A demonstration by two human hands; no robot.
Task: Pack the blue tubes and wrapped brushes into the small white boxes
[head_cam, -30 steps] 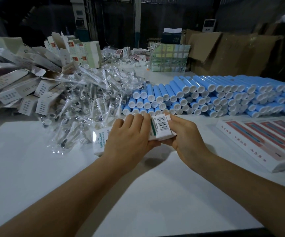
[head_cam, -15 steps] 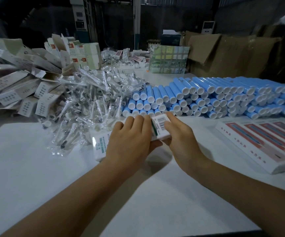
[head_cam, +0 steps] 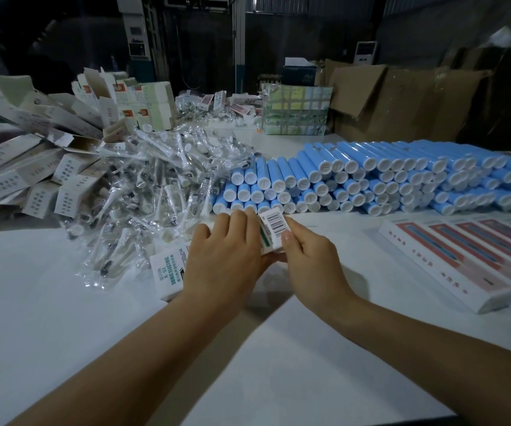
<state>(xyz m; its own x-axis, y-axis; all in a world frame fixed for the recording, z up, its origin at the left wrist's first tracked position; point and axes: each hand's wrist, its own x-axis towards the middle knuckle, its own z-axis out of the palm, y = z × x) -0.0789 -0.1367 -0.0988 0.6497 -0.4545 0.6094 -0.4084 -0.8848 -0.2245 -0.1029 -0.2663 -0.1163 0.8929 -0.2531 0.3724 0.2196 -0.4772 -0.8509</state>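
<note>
Two hands are wrapped around one small white box [head_cam: 274,230] low over the counter [head_cam: 63,318]: it's gripped across the top by the left hand [head_cam: 226,256], while the barcoded end is pinched by the right hand [head_cam: 309,259]. Just beyond the fingertips the blue tubes [head_cam: 370,179] are stacked in a long pile, and the wrapped brushes [head_cam: 143,192] are heaped just past the left hand, with empty boxes [head_cam: 33,167] piled further out that way. Off past the right hand, long flat cartons [head_cam: 469,256] are lined up.
</note>
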